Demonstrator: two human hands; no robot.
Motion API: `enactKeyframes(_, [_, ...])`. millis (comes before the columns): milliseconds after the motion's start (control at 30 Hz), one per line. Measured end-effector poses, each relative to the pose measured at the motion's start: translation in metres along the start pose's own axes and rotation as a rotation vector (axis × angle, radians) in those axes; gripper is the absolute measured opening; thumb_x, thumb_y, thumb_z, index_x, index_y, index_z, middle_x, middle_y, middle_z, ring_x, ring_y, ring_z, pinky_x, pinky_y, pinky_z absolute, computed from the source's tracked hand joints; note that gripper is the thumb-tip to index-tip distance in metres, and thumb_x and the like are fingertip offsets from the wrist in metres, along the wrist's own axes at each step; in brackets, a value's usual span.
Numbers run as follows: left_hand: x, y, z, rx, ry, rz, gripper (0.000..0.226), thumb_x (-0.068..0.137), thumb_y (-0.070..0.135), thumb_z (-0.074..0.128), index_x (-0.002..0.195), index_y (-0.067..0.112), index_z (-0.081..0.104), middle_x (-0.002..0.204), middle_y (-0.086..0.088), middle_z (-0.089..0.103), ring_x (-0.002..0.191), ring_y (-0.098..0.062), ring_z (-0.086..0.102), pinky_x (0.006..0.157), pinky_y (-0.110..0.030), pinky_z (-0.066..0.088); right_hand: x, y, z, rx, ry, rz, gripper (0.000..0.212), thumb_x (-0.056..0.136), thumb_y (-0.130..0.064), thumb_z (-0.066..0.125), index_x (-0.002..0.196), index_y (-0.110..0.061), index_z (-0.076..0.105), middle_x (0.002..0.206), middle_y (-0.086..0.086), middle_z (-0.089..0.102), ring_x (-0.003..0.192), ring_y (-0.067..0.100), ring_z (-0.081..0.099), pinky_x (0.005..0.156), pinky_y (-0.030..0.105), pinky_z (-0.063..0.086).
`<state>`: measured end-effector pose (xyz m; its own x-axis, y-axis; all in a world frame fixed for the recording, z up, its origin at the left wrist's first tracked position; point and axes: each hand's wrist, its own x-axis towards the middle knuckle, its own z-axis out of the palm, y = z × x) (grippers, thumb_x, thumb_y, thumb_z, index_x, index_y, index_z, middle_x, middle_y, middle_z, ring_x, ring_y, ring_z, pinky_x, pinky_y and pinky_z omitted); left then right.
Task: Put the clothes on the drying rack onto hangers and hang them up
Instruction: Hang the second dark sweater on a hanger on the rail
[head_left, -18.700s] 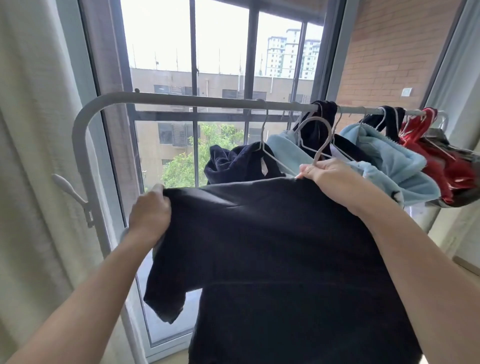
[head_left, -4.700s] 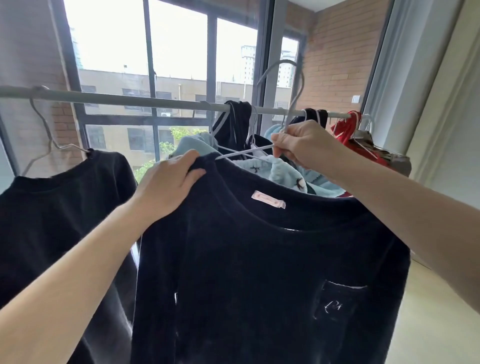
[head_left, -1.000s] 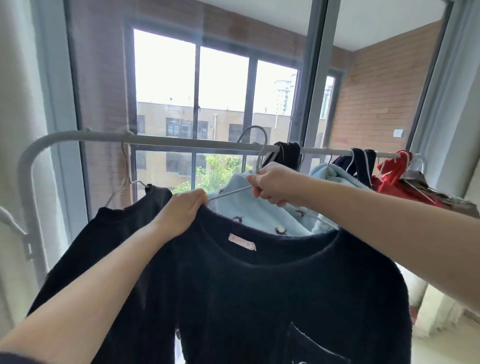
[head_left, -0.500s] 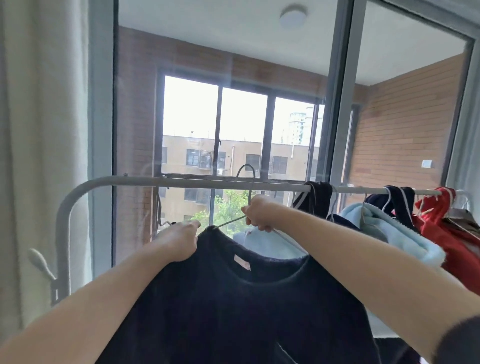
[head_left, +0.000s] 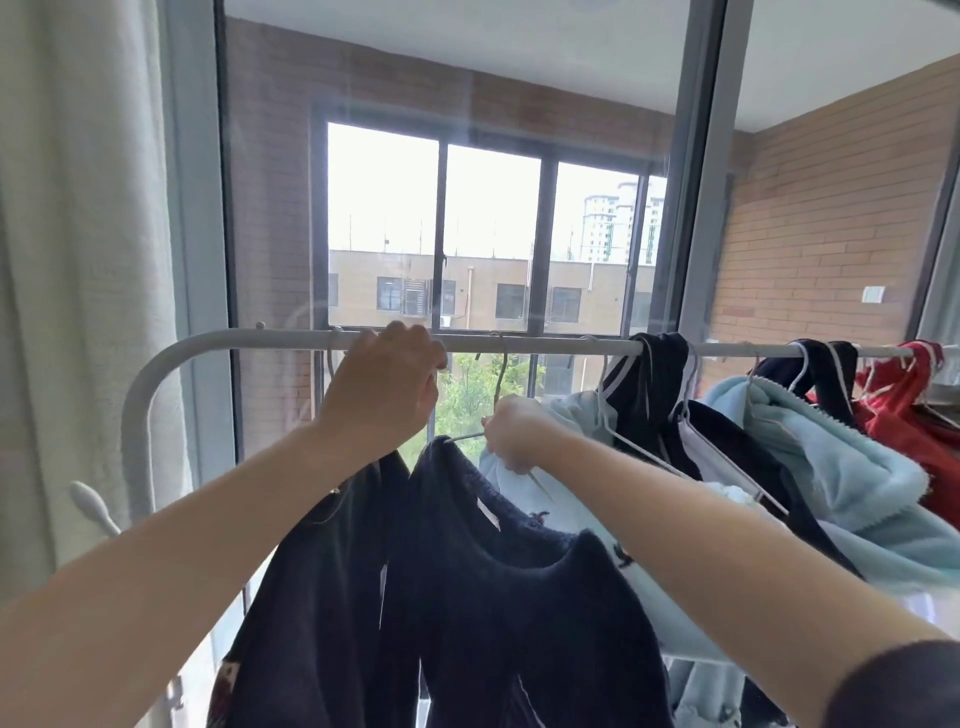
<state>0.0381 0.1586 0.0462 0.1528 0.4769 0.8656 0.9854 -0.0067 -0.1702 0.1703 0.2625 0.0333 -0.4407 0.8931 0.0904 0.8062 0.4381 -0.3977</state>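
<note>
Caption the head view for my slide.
Right hand holds a dark sweater by its hanger, hooked over the rail; left hand at the rail.

A pale curtain (head_left: 78, 260) fills the left edge of the frame. A grey door post (head_left: 696, 171) rises right of centre. Behind it, a dark-framed window (head_left: 488, 234) sits at centre in a brick wall (head_left: 270, 182), under a white ceiling (head_left: 519, 57). Through the panes show a low tan building (head_left: 467, 291), pale towers (head_left: 605, 228) and a green tree (head_left: 467, 389). At right, another brick wall (head_left: 831, 218) carries a white switch (head_left: 874, 294).
</note>
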Motion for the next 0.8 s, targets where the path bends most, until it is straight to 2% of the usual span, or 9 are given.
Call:
enactKeyframes(133, [0.019, -0.001, 0.018, 0.090, -0.074, 0.018, 0.037, 0.084, 0.016, 0.060, 0.120, 0.013, 0.054, 0.127, -0.007, 0.056, 0.117, -0.029, 0.052, 0.102, -0.050, 0.034, 0.000, 0.008, 0.005, 0.106, -0.022, -0.019, 0.029, 0.101, -0.022, 0.046, 0.098, 0.002, 0.061, 0.073, 0.010, 0.061, 0.047, 0.012, 0.057, 0.049, 0.020, 0.052])
enactKeyframes(233, [0.036, 0.007, 0.028, 0.071, -0.160, -0.022, 0.039, 0.094, 0.027, 0.045, 0.132, 0.017, 0.044, 0.131, -0.004, 0.055, 0.120, -0.024, 0.052, 0.109, -0.051, 0.026, -0.010, 0.023, -0.011, 0.103, -0.081, -0.078, 0.042, 0.102, -0.037, 0.036, 0.097, -0.003, 0.060, 0.079, 0.007, 0.062, 0.059, 0.015, 0.057, 0.058, 0.023, 0.051])
enactKeyframes(333, [0.055, 0.013, 0.034, 0.053, -0.253, -0.043, 0.044, 0.098, 0.046, 0.029, 0.133, 0.020, 0.040, 0.121, -0.002, 0.061, 0.103, -0.023, 0.062, 0.090, -0.042, 0.047, -0.022, 0.054, -0.036, 0.088, 0.258, -0.105, 0.030, 0.098, -0.027, 0.039, 0.082, -0.010, 0.057, 0.079, 0.006, 0.059, 0.063, 0.018, 0.051, 0.060, 0.030, 0.043])
enactKeyframes(400, [0.066, 0.019, 0.041, 0.027, -0.303, -0.057, 0.052, 0.096, 0.057, 0.028, 0.130, 0.020, 0.042, 0.114, -0.001, 0.064, 0.095, -0.023, 0.065, 0.078, -0.037, 0.051, -0.026, 0.080, -0.052, -0.043, 0.538, -0.050, 0.024, 0.093, -0.026, 0.042, 0.093, -0.009, 0.058, 0.095, 0.008, 0.060, 0.081, 0.024, 0.057, 0.072, 0.034, 0.046])
enactKeyframes(433, [0.070, 0.023, 0.044, 0.047, -0.322, -0.060, 0.054, 0.094, 0.060, 0.028, 0.126, 0.019, 0.044, 0.107, -0.001, 0.065, 0.090, -0.022, 0.065, 0.077, -0.036, 0.052, -0.026, 0.093, -0.056, -0.088, 0.549, 0.000, 0.028, 0.092, -0.028, 0.044, 0.106, -0.009, 0.057, 0.106, 0.009, 0.059, 0.093, 0.027, 0.058, 0.081, 0.038, 0.048])
enactKeyframes(500, [0.071, 0.030, 0.048, 0.143, -0.322, -0.041, 0.050, 0.096, 0.056, 0.029, 0.120, 0.016, 0.048, 0.092, 0.000, 0.066, 0.079, -0.021, 0.064, 0.074, -0.034, 0.053, -0.024, 0.112, -0.058, -0.095, 0.340, 0.105, 0.040, 0.091, -0.033, 0.047, 0.122, -0.008, 0.051, 0.115, 0.010, 0.059, 0.099, 0.027, 0.058, 0.086, 0.039, 0.049])
enactKeyframes(567, [0.070, 0.035, 0.050, 0.199, -0.301, -0.018, 0.040, 0.098, 0.042, 0.027, 0.116, 0.013, 0.048, 0.081, 0.000, 0.061, 0.069, -0.020, 0.060, 0.067, -0.030, 0.050, -0.020, 0.121, -0.050, -0.025, 0.159, 0.154, 0.032, 0.090, -0.031, 0.050, 0.108, -0.007, 0.060, 0.100, 0.008, 0.065, 0.089, 0.025, 0.062, 0.074, 0.033, 0.050])
enactKeyframes(700, [0.073, 0.029, 0.050, 0.181, -0.352, 0.010, 0.026, 0.096, 0.029, 0.027, 0.102, 0.011, 0.045, 0.070, 0.002, 0.052, 0.068, -0.019, 0.058, 0.066, -0.030, 0.047, -0.006, 0.118, -0.042, 0.026, 0.220, 0.124, 0.024, 0.087, -0.026, 0.051, 0.074, -0.009, 0.060, 0.075, 0.005, 0.060, 0.075, 0.023, 0.059, 0.062, 0.029, 0.042])
enactKeyframes(800, [0.073, 0.019, 0.051, 0.176, -0.360, 0.026, 0.020, 0.095, 0.028, 0.029, 0.091, 0.012, 0.041, 0.065, 0.002, 0.050, 0.064, -0.019, 0.056, 0.063, -0.030, 0.043, 0.007, 0.109, -0.041, 0.058, 0.217, 0.146, 0.024, 0.089, -0.024, 0.047, 0.069, -0.013, 0.054, 0.074, 0.004, 0.058, 0.073, 0.022, 0.056, 0.058, 0.029, 0.040])
